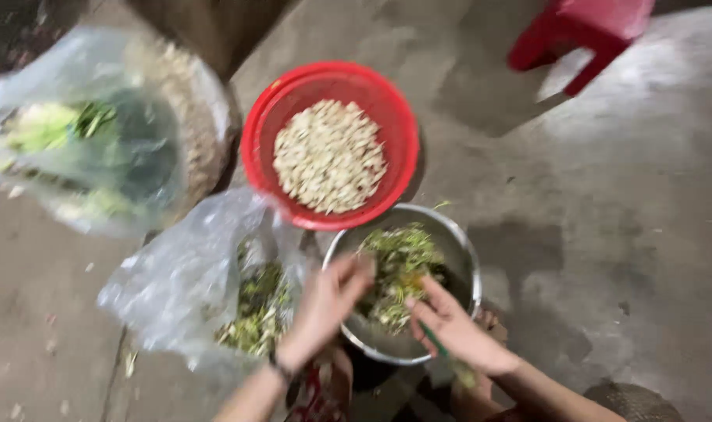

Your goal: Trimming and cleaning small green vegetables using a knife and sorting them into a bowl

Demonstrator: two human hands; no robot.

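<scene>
A metal bowl (457, 242) on the concrete floor holds chopped green vegetable scraps (397, 270). My left hand (324, 309) reaches over the bowl's left rim, fingers near the greens; blur hides whether it pinches anything. At the bowl's front edge, my right hand (453, 328) grips a thin green stem (438, 344) that runs down past the palm. Just behind the bowl stands a red plastic basket (262, 141) filled with pale peeled pieces (328, 156).
A clear plastic bag (184, 281) with green trimmings lies left of the bowl. Further left, another clear bag (82, 133) of leafy greens rests on a round woven tray (203, 101). A red plastic stool (582, 31) stands at the top right.
</scene>
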